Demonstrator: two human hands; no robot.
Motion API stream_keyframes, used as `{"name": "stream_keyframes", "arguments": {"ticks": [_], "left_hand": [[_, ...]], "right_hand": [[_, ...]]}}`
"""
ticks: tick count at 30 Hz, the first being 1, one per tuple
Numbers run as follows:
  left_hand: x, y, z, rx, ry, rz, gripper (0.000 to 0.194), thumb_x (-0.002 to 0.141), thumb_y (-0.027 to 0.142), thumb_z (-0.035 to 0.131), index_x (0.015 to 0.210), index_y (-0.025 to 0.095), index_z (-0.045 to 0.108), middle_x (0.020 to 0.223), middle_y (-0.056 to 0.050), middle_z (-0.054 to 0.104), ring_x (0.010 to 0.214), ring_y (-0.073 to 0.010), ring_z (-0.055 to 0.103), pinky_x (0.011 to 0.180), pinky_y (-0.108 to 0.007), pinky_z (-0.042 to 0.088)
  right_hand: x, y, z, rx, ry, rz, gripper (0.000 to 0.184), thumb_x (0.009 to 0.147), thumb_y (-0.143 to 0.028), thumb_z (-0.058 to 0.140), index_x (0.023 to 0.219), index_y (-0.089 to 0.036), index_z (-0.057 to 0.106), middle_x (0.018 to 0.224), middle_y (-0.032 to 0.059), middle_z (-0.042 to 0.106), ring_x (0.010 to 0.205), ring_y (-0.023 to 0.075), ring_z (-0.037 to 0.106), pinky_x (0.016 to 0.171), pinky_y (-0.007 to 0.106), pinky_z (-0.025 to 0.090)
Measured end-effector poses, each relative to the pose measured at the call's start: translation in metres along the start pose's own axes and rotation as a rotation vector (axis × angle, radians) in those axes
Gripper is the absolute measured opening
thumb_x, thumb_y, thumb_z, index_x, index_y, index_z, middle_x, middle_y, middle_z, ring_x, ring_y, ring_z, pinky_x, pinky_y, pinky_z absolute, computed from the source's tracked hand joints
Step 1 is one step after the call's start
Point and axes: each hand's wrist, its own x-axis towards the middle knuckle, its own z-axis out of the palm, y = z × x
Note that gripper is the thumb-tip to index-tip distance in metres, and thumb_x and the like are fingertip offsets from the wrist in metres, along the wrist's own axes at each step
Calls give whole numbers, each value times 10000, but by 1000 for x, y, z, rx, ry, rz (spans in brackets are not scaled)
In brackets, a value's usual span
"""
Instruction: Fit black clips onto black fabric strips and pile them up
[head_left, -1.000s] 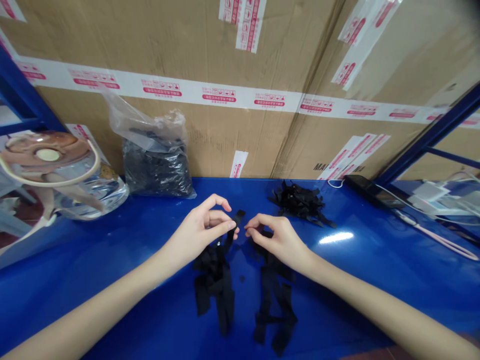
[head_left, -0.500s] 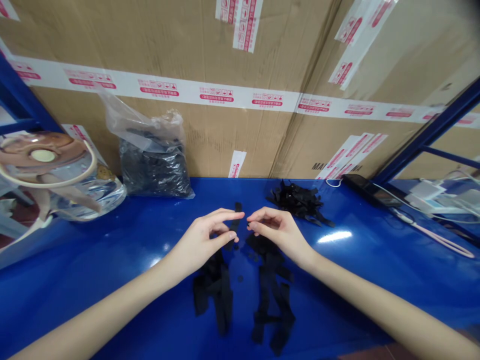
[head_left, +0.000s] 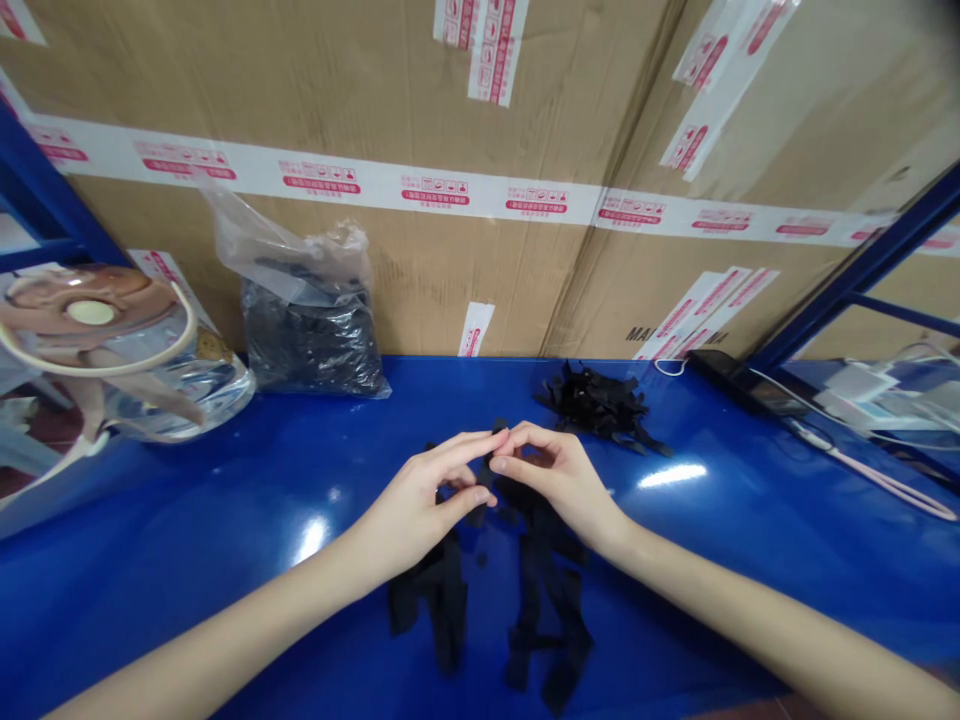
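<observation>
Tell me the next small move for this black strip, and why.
Probably lift the black strip slightly with the left hand and right hand: their fingers meet on it, and its lower end seems to run into the black strips on the blue table.

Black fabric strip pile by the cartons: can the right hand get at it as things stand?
Probably yes: the right hand is close in front of the black fabric strip pile, with only glossy blue tabletop between them and nothing standing in the way.
</observation>
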Motion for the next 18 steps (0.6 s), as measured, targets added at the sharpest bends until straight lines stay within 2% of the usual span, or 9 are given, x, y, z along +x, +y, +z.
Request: {"name": "stream_keyframes", "arguments": {"ticks": [5, 7, 9, 11, 13, 14, 16, 18], "left_hand": [[-1, -2, 3, 9, 9, 41, 410, 851, 113, 597, 1228, 271, 636, 1429, -75, 514, 894, -153, 691, 878, -310, 549], [-2, -2, 4, 28, 13, 58, 317, 854, 112, 591, 1124, 245, 690, 1415, -77, 529, 944, -171, 684, 844, -295, 558], [-3, -2, 4, 50, 7, 90, 284, 857, 117, 588, 1089, 237, 699, 1368, -72, 575, 1076, -206, 641, 819, -276, 560], [-3, 0, 2, 75, -2, 143, 328, 859, 119, 588, 1151, 244, 668, 1318, -69, 615, 1181, -222, 579, 835, -270, 550], [-1, 3, -5, 101, 3, 196, 380, 873, 138, 577, 1236, 245, 613, 1322, -75, 603, 1172, -214, 581, 869, -278, 536], [0, 4, -10, 119, 20, 215, 392, 888, 159, 566, 1270, 241, 583, 1335, -82, 587, 1138, -205, 598, 888, -287, 527], [2, 4, -19, 161, 103, 230, 398, 921, 198, 528, 1317, 234, 522, 1316, -87, 571, 923, -149, 662, 842, -286, 532], [4, 2, -28, 283, 138, 218, 286, 933, 210, 510, 1210, 210, 582, 1186, -61, 617, 807, -127, 645, 768, -279, 523]], "right_hand": [[-1, 2, 4, 57, 64, 46, 150, 768, -284, 723, 752, -186, 611, 742, -29, 592, 683, 113, 548, 645, 238, 441], [-1, 3, 5, 100, 76, 67, 171, 755, -289, 734, 781, -188, 599, 752, -30, 592, 683, 112, 553, 623, 231, 442], [-1, 4, 5, 135, 40, 84, 164, 757, -287, 726, 783, -184, 602, 728, -28, 595, 669, 112, 559, 611, 230, 443], [0, 3, 4, 144, -3, 90, 153, 767, -289, 709, 752, -174, 608, 682, -27, 592, 629, 107, 547, 596, 231, 437], [2, 1, 2, 118, 8, 84, 178, 760, -297, 713, 706, -168, 603, 637, -30, 577, 587, 99, 520, 582, 230, 424], [2, 0, 0, 94, 32, 80, 195, 756, -304, 718, 689, -167, 597, 627, -31, 570, 579, 96, 510, 581, 229, 418], [4, -3, -4, 39, 92, 68, 231, 752, -321, 728, 660, -167, 583, 611, -34, 554, 571, 92, 493, 576, 225, 402], [5, -7, -8, -12, 139, 50, 254, 762, -339, 724, 651, -171, 569, 604, -38, 537, 569, 91, 477, 561, 221, 380]]}}
